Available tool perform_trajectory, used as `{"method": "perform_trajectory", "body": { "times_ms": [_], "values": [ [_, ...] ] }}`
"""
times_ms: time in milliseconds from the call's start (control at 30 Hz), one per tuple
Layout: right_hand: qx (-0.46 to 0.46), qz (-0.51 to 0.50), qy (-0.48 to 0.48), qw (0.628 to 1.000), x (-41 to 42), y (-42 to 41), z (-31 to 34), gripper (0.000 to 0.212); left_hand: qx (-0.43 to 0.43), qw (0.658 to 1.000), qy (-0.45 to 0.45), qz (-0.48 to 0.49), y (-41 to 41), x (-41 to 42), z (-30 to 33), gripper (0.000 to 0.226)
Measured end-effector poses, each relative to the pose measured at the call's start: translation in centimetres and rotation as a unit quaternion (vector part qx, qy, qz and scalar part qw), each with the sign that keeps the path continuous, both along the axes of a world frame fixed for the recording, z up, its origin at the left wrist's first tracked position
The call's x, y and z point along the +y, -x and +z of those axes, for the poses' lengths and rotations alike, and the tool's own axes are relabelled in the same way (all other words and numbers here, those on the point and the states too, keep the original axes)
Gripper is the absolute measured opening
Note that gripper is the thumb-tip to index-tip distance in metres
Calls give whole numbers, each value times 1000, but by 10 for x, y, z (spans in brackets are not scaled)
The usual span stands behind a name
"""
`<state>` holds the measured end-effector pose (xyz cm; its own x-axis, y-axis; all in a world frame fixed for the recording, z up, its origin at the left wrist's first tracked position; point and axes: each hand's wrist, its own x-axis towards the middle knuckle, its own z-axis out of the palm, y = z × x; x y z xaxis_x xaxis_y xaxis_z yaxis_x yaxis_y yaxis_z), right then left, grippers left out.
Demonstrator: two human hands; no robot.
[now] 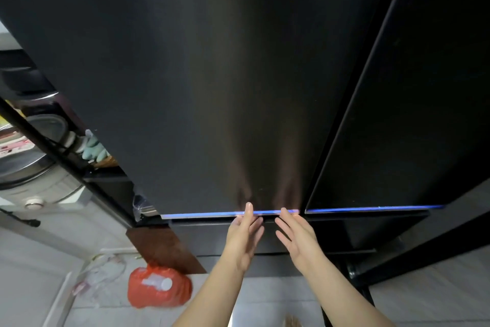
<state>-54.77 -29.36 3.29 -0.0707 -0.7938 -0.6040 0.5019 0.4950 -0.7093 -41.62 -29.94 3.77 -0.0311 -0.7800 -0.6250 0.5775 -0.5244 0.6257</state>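
A tall dark fridge fills the view. Its left upper door (201,88) and right upper door (413,104) both show a thin blue-lit strip (212,215) along the bottom edge. My left hand (245,236) reaches up with straight fingers, its fingertips at the lower edge of the left door. My right hand (295,234) is beside it, fingers straight too, its fingertips at the same edge near the gap between the doors. Neither hand holds anything. A dark lower drawer front (201,239) sits just beneath the hands.
An orange plastic bag (156,289) with a white bottle in it lies on the pale tiled floor at lower left, next to clear plastic wrapping (103,273). A rack with pots and a rice cooker (45,125) stands at the left. A brown panel (164,247) leans by the fridge.
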Motion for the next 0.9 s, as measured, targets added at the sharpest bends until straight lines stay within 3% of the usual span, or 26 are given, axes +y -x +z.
{"method": "perform_trajectory", "body": {
  "times_ms": [133,267,900],
  "values": [
    [-85,-38,9,996,-6,1,0,75,84,994,-14,69,4,-6,-6,50],
    [-122,-76,7,990,-10,-3,3,71,134,986,-8,98,9,-9,-6,42],
    [-74,-94,-2,993,11,-12,1,62,127,989,-27,65,-5,3,-2,49]
  ]
}}
